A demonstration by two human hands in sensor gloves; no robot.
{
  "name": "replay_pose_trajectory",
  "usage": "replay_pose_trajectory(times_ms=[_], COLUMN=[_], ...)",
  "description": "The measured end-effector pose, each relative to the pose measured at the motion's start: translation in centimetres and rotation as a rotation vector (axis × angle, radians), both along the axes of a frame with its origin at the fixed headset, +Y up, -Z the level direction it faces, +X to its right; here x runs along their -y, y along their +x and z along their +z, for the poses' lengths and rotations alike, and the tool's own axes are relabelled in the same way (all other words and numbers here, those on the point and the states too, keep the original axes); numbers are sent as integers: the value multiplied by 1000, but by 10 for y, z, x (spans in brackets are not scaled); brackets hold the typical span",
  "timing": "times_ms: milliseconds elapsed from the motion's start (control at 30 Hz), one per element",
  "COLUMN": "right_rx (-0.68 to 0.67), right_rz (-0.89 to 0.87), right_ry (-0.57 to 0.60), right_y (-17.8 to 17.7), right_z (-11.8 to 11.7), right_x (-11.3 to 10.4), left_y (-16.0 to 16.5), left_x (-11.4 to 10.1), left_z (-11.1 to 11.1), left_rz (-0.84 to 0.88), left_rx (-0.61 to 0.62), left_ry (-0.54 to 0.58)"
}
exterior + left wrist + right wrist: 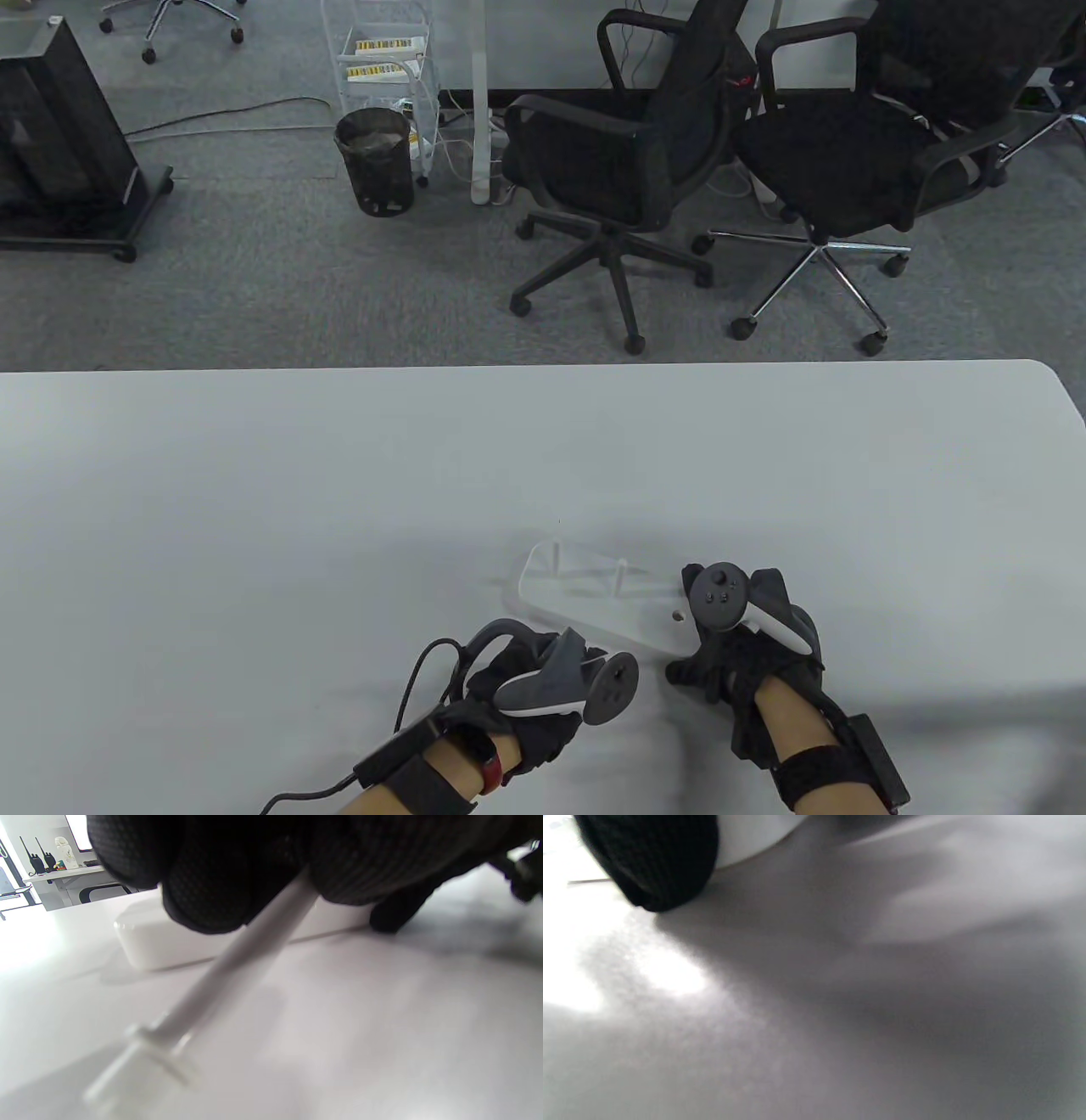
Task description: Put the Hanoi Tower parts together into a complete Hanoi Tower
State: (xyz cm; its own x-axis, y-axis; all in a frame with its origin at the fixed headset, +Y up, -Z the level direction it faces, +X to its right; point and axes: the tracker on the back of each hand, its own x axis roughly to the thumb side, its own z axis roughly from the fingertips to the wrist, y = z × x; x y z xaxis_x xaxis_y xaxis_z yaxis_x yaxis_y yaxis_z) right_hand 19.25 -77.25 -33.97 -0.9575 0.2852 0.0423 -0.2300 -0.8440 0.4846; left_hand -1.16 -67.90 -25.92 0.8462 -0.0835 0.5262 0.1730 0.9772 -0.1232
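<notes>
The white Hanoi Tower base [594,607] lies on the table, with two thin white pegs standing on it and an open hole [677,613] near its right end. My left hand [543,679] is just in front of the base and grips a white rod [237,955] with a flanged end, tilted down toward the table. The base also shows behind the rod in the left wrist view [169,942]. My right hand [721,645] holds the base's right end. One of its fingertips [657,861] touches the base's edge [746,836] at the table.
The white table [254,526] stretches wide to the left and back. Beyond its far edge stand two black office chairs [628,161], a black bin [373,161] and a white cart on grey carpet.
</notes>
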Motion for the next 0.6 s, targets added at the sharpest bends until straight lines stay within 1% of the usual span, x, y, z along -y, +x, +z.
replay_pose_trajectory(times_ms=[167, 333, 467, 600], right_rx=[0, 0, 1, 2], right_rz=[-1, -2, -4, -4], right_ry=[-1, -2, -1, -1], right_y=[0, 0, 0, 0], right_z=[0, 0, 1, 1], right_x=[0, -1, -1, -1], left_y=[7, 14, 19, 27], left_x=[-33, -59, -80, -95], left_z=[-6, -11, -18, -24], left_rz=[139, 206, 285, 358], left_rx=[-21, -22, -23, -9], left_ry=[-9, 29, 70, 150])
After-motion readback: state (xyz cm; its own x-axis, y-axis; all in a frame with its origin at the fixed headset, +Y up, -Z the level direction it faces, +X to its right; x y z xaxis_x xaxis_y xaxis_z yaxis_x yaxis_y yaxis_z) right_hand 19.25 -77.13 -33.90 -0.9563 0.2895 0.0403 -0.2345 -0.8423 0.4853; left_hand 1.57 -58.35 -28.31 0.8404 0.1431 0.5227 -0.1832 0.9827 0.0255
